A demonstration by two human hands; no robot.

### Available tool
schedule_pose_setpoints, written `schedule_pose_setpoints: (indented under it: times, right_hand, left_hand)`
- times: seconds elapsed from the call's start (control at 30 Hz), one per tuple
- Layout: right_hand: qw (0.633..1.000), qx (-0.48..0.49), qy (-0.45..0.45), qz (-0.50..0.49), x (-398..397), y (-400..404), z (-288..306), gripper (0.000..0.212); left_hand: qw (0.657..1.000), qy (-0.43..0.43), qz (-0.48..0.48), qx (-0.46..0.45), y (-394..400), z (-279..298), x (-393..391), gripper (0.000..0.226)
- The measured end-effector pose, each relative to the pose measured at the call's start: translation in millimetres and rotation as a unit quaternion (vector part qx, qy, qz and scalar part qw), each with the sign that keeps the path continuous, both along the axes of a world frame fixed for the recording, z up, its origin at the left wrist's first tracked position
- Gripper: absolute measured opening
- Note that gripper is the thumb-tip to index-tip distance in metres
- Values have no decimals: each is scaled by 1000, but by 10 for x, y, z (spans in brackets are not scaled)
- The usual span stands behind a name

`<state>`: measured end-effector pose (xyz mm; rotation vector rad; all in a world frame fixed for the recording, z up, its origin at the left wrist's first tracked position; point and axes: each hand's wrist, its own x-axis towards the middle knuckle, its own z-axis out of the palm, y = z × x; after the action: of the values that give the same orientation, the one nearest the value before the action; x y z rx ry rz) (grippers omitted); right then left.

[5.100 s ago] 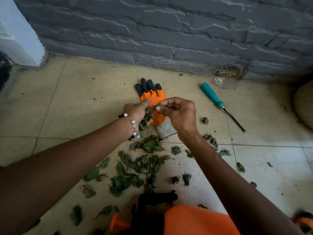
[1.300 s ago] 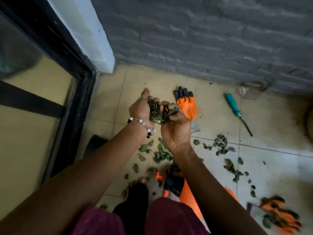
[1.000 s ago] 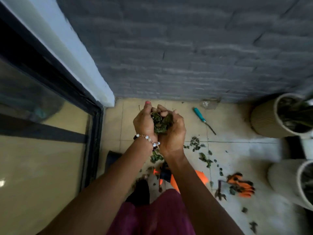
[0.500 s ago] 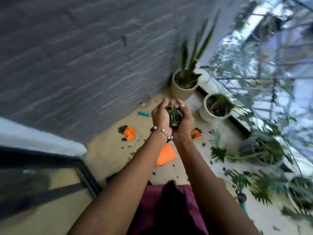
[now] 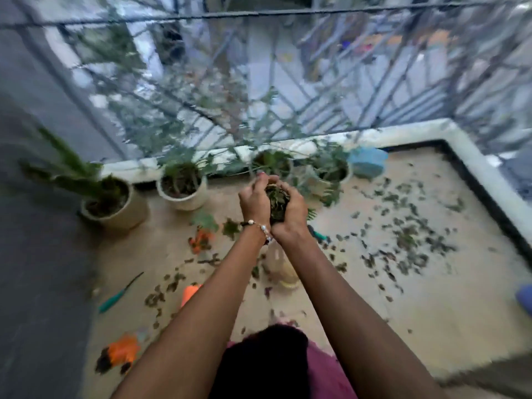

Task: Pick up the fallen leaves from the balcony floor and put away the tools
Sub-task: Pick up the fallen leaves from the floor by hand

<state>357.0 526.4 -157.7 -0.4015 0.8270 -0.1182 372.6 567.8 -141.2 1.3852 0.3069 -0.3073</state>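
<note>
left hand [image 5: 254, 198] + right hand [image 5: 290, 216]: cupped together, holding leaves [image 5: 277, 201] | floor [image 5: 403, 306]: loose leaves, glove [image 5: 122, 351], teal tool [image 5: 118, 295] | pots [image 5: 182, 187] by railing

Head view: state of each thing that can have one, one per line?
left hand: cupped, holds leaves
right hand: cupped, holds leaves
bundle of leaves: held between both hands
loose leaves: scattered on floor
teal tool: lying on floor
orange glove: lying on floor
</note>
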Motion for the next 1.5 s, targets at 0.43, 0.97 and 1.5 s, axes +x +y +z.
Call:
schedule_pose_setpoints:
  times: [0.43,0.97,1.5]
  right_hand:
    - [923,-89,8,-375,-1493,-2415,88,21]
    - [778,-101,44,-618,-2838,-5626,-207,23]
    - [679,-106,43,-725,-3774,-8457,-380,12]
  left_hand:
    - [952,-49,-302,1,-2712,76,-1258,31]
    - [840,67,-538,17,-6135,-170,-2585,22]
    - [761,103,-638,47,-9140,-396,-3539,20]
